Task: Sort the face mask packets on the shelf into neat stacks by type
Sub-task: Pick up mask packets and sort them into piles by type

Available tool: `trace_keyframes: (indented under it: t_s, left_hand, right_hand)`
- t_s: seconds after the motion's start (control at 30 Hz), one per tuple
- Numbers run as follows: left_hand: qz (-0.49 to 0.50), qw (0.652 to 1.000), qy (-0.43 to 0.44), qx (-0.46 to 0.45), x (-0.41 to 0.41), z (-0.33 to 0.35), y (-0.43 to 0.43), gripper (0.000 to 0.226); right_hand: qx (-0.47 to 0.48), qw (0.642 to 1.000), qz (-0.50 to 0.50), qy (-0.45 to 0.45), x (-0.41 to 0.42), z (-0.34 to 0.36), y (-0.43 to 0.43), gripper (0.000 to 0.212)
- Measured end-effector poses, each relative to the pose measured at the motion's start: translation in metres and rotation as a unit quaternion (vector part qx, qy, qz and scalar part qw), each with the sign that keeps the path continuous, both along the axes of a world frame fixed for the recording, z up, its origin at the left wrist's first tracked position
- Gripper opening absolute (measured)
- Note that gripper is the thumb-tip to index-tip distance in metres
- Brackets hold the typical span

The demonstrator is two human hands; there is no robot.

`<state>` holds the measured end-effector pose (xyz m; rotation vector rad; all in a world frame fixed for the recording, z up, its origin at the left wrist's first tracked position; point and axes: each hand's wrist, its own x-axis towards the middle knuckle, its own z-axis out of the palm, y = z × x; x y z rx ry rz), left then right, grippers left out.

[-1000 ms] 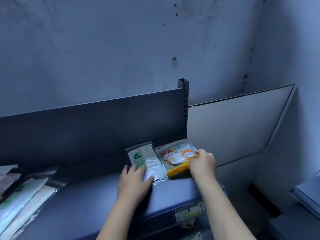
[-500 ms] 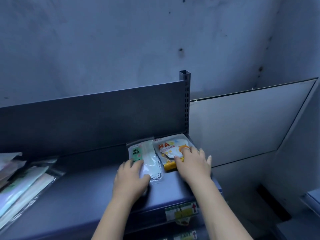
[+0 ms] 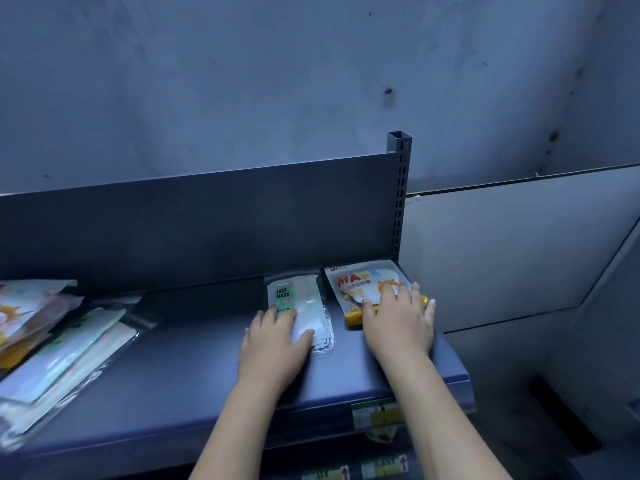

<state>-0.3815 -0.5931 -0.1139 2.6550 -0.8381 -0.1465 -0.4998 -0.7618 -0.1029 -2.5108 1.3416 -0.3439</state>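
Observation:
A clear packet with a green "FACE MASK" label (image 3: 294,299) lies at the back right of the dark shelf (image 3: 194,362). My left hand (image 3: 273,344) rests flat on its near end, fingers straight. Just right of it sits an orange and yellow "MASK" packet (image 3: 356,282) in the shelf's back corner. My right hand (image 3: 398,320) lies on top of that packet with fingers spread. A loose, overlapping pile of mixed mask packets (image 3: 59,344) covers the shelf's left end.
A dark back panel (image 3: 207,223) and a perforated upright post (image 3: 400,192) close the shelf at the rear. A pale panel (image 3: 502,244) stands to the right of the post. Price labels (image 3: 375,414) hang on the shelf's front edge.
My right hand went from pinching the orange packet's right edge to lying flat on it. The left hand stayed on the green packet. The camera moved closer and turned left, showing the pile.

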Motion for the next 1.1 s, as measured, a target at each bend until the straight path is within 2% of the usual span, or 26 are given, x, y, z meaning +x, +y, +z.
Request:
trace_keyframes:
  t_s: [0.13,0.37,0.67,0.83,1.1]
  left_hand:
    - [-0.016,0.999,-0.045,0.004,0.005,0.012,0.012,0.065]
    - [-0.002,0.994,-0.111,-0.001,0.048,0.039,0.066,0.074]
    - [-0.021,0.986,-0.163,0.016,0.157,0.066,0.217,0.076]
    - [-0.006,0.985,-0.172,0.027,0.228,0.085,0.322,0.075]
    - [0.058,0.989,-0.135,0.029,0.283,0.085,0.425,0.075]
  right_hand:
    - [-0.021,0.999,0.030,-0.036,0.013,0.007,0.025,0.067]
    - [-0.026,0.986,0.154,-0.054,0.063,0.031,0.106,0.071]
    - [-0.001,0.977,0.188,-0.104,0.179,0.042,0.255,0.067]
    - [0.046,0.972,0.197,-0.116,0.247,0.048,0.357,0.067]
    - [0.025,0.957,0.276,-0.084,0.312,0.074,0.455,0.060]
